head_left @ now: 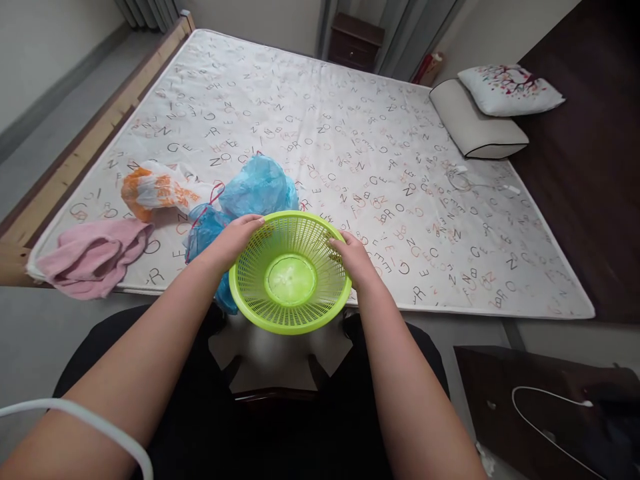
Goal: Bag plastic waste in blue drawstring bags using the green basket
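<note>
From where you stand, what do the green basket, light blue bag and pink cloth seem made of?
Green basket: probably smooth plastic, slightly shiny; its regular slots look moulded. Light blue bag: likely thin plastic, with shiny crinkles. Pink cloth: matte, soft-folding fabric; the fibre is unclear.

The one camera sits on the person's head, facing forward and steeply down: lap (345,427) nearest, left hand (240,237) and right hand (353,259) close at mid-view, mattress (280,113) beyond, curtain (417,33) at the far side.
</note>
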`<action>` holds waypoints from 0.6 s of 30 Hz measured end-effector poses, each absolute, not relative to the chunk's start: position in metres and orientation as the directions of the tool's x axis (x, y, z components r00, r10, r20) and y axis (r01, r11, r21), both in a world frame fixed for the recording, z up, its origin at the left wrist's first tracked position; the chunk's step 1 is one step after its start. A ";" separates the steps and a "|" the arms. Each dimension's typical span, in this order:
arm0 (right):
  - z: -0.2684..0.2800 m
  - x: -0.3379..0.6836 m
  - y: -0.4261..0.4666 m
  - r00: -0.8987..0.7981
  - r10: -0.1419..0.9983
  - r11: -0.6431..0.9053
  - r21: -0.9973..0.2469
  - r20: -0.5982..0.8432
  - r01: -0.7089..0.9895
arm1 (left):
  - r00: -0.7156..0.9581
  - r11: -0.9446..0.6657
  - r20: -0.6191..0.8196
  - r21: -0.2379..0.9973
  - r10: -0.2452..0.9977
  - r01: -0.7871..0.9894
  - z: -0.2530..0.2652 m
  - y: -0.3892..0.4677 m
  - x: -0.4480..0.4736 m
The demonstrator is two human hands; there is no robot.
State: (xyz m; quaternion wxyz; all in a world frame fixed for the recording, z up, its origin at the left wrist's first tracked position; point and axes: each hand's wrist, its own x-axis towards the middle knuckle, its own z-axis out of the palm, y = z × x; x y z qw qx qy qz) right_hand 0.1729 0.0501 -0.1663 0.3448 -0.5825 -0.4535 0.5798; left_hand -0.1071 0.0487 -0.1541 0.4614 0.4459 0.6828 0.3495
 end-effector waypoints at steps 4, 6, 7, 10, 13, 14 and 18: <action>-0.170 0.172 0.051 -0.092 0.925 -0.361 -0.927 -0.370 0.099 | -0.178 0.409 -0.376 0.888 0.909 0.209 -0.158 0.052 -0.109; -0.172 0.173 0.051 -0.102 0.924 -0.360 -0.929 -0.368 0.089 | -0.184 0.398 -0.363 0.893 0.913 0.209 -0.161 0.052 -0.111; -0.173 0.173 0.051 -0.105 0.924 -0.359 -0.929 -0.367 0.086 | -0.185 0.393 -0.358 0.896 0.915 0.209 -0.162 0.053 -0.111; -0.174 0.173 0.051 -0.105 0.925 -0.357 -0.930 -0.365 0.088 | -0.180 0.387 -0.354 0.900 0.918 0.202 -0.163 0.053 -0.111; -0.174 0.173 0.052 -0.097 0.927 -0.352 -0.931 -0.361 0.100 | -0.184 0.388 -0.355 0.900 0.917 0.197 -0.161 0.053 -0.110; -0.174 0.173 0.052 -0.094 0.927 -0.352 -0.930 -0.362 0.103 | -0.185 0.389 -0.355 0.900 0.916 0.195 -0.160 0.053 -0.110; -0.174 0.174 0.053 -0.091 0.931 -0.343 -0.932 -0.354 0.117 | -0.180 0.381 -0.349 0.906 0.920 0.187 -0.160 0.053 -0.109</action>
